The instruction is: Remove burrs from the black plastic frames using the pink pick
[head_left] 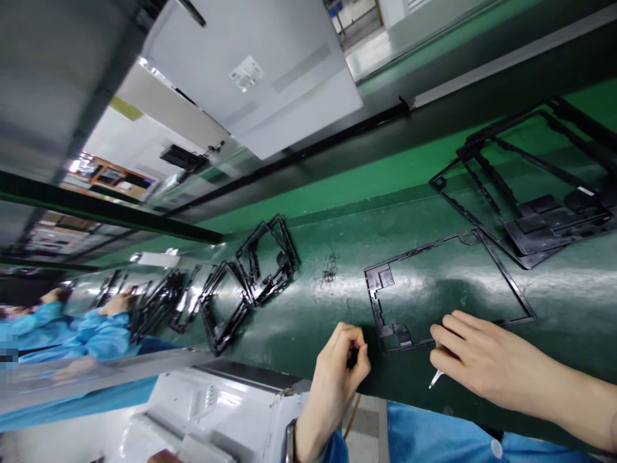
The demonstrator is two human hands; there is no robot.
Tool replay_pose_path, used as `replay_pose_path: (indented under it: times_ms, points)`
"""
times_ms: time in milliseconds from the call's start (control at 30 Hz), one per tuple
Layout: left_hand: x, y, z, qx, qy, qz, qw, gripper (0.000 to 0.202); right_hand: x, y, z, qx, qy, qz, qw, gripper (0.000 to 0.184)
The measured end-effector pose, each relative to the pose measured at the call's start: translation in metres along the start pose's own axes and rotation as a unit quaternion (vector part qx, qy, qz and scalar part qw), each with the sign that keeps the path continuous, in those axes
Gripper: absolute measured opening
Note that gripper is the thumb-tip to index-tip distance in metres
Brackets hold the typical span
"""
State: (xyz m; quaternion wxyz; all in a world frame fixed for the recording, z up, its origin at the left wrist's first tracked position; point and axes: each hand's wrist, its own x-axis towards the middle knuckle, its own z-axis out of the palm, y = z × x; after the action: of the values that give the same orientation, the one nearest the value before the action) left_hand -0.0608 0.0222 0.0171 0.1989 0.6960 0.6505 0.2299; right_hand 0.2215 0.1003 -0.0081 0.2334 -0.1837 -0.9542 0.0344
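Observation:
A thin black plastic frame lies flat on the green work surface before me. My right hand is over its near edge, fingers curled round a slim tool whose silver, pointed tip sticks out below; the rest of it is hidden in the grip. Beside the frame's near left corner is my left hand, closed, with the fingertips brought to the thumb. Whatever it may pinch is too small or hidden to make out. A little pile of thin black scraps sits left of the frame.
More black frames are stacked at the right, overlapping the back corner. Others lean together along the surface to the left, toward co-workers in blue sleeves. A large grey-white panel stands beyond; a white machine is at the lower left.

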Motion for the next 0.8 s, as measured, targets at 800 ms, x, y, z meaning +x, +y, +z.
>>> replay_pose_path:
  times_ms: [800]
  points:
    - [-0.007,0.049,0.044,-0.077,-0.014,0.039,0.996,0.018,-0.013,-0.003,0.002,0.151,-0.016,0.095,0.984,0.043]
